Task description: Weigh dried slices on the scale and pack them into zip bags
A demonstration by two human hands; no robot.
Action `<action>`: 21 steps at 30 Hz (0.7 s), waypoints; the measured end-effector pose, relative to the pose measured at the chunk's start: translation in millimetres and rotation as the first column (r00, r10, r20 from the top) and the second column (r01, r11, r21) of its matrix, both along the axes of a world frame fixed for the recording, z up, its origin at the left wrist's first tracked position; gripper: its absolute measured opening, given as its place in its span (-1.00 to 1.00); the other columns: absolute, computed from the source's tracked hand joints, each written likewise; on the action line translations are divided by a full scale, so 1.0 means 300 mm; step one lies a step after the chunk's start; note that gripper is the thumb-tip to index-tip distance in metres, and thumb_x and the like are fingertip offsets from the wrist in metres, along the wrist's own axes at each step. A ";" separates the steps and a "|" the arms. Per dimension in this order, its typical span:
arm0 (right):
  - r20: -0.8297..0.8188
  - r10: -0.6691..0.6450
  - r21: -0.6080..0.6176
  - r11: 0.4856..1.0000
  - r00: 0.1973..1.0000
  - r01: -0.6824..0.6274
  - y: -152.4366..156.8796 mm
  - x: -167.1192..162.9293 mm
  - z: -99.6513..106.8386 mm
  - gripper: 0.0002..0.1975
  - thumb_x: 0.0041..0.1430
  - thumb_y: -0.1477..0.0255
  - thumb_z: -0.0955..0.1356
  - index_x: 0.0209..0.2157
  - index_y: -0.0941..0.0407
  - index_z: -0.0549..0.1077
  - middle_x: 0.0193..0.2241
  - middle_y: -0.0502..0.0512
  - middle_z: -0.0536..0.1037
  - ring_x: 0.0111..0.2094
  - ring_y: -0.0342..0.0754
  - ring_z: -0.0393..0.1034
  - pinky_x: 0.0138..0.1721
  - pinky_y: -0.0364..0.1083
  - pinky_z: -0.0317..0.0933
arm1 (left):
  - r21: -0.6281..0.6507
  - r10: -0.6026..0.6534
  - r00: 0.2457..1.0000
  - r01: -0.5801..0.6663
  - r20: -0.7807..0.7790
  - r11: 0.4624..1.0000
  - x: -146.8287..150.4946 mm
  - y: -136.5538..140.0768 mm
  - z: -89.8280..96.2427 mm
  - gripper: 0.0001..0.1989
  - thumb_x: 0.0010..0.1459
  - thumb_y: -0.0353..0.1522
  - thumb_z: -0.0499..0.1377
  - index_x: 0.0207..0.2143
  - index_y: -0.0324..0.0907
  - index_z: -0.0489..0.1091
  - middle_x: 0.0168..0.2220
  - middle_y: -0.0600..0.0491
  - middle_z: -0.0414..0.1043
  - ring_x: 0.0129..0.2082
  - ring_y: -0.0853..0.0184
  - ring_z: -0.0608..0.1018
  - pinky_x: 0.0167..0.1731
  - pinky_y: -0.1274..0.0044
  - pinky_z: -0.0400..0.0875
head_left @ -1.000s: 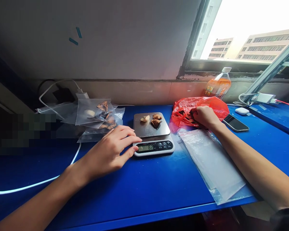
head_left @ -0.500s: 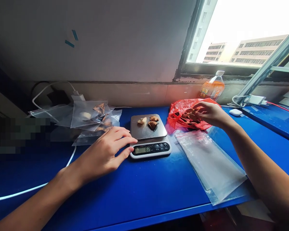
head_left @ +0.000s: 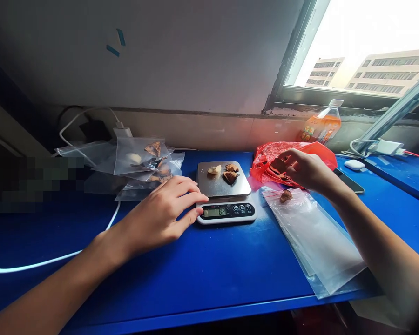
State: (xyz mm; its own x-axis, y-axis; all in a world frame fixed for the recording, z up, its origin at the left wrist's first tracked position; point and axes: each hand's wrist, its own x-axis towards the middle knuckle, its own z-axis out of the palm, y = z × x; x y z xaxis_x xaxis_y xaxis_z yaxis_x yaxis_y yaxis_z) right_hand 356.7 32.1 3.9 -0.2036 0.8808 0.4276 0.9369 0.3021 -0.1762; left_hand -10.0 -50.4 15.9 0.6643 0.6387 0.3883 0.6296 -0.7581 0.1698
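Observation:
My left hand (head_left: 172, 204) is open beside the left edge of a small digital scale (head_left: 226, 212), thumb and fingertips at its display, which looks like 8.2. On the metal pan lie a pale dried piece (head_left: 214, 170) and brown dried pieces (head_left: 231, 177). My right hand (head_left: 302, 170) reaches over a red plastic bag (head_left: 321, 150) holding more brown dried pieces. Its fingers are pinched on a brown dried piece (head_left: 278, 164) at the bag's mouth. Below that hand, another brown piece (head_left: 286, 196) rests on flat clear zip bags (head_left: 321, 237).
Filled clear zip bags (head_left: 139, 160) are piled left of the scale, with a white cable (head_left: 113, 216) running past them. Behind the red bag stands an orange drink bottle (head_left: 324, 123). A dark phone (head_left: 351, 180) and a white earphone case (head_left: 354, 164) lie to the right.
A brown piece now lies on the clear zip bags, where none was before. My right hand stays at the red bag with fingers more curled. The view has shifted slightly left.

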 end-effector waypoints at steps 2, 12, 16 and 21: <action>-0.028 -0.006 -0.015 1.000 1.000 0.006 -0.013 -0.011 0.015 -0.77 0.08 0.58 0.30 -0.22 0.13 0.49 -0.39 0.12 0.63 -0.45 -0.07 0.48 -0.43 -0.15 0.24 | 0.001 -0.004 1.000 0.004 -0.007 1.000 0.000 0.000 -0.001 -0.75 0.30 -0.36 0.05 -0.10 -0.17 0.50 -0.09 -0.06 0.49 0.01 0.15 0.46 0.05 0.30 0.38; -0.031 0.195 0.129 0.973 0.980 -0.190 -0.078 -0.076 0.051 -0.79 0.25 0.47 0.28 -0.22 0.07 0.57 -0.27 0.12 0.67 -0.33 -0.02 0.57 -0.34 -0.15 0.33 | 0.021 -0.012 1.000 0.012 -0.029 1.000 -0.001 0.000 -0.006 -0.76 0.31 -0.36 0.07 -0.09 -0.18 0.50 -0.08 -0.07 0.48 0.01 0.14 0.46 0.06 0.31 0.36; -0.034 0.225 0.130 0.967 0.974 -0.219 -0.095 -0.092 0.058 -0.77 0.24 0.50 0.28 -0.22 0.09 0.58 -0.30 0.13 0.67 -0.33 -0.02 0.58 -0.35 -0.16 0.36 | 0.031 -0.014 1.000 0.015 -0.026 0.999 -0.004 -0.002 -0.007 -0.75 0.31 -0.36 0.07 -0.09 -0.18 0.50 -0.07 -0.07 0.49 0.02 0.13 0.46 0.05 0.30 0.36; -0.019 0.229 0.165 0.961 0.973 -0.223 -0.105 -0.096 0.067 -0.76 0.24 0.53 0.27 -0.25 0.11 0.59 -0.33 0.15 0.67 -0.34 -0.04 0.58 -0.38 -0.17 0.36 | 0.033 -0.014 0.999 0.015 -0.033 0.999 -0.005 0.003 -0.011 -0.76 0.32 -0.35 0.06 -0.09 -0.18 0.49 -0.08 -0.06 0.48 0.02 0.14 0.45 0.04 0.30 0.37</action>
State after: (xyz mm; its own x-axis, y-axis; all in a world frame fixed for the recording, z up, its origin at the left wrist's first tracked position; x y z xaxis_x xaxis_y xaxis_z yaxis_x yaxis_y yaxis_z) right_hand 328.0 0.6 24.0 -0.3702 0.7331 0.5706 0.8348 0.5320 -0.1418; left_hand -11.5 -49.4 12.5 0.6862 0.6157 0.3872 0.6231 -0.7723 0.1238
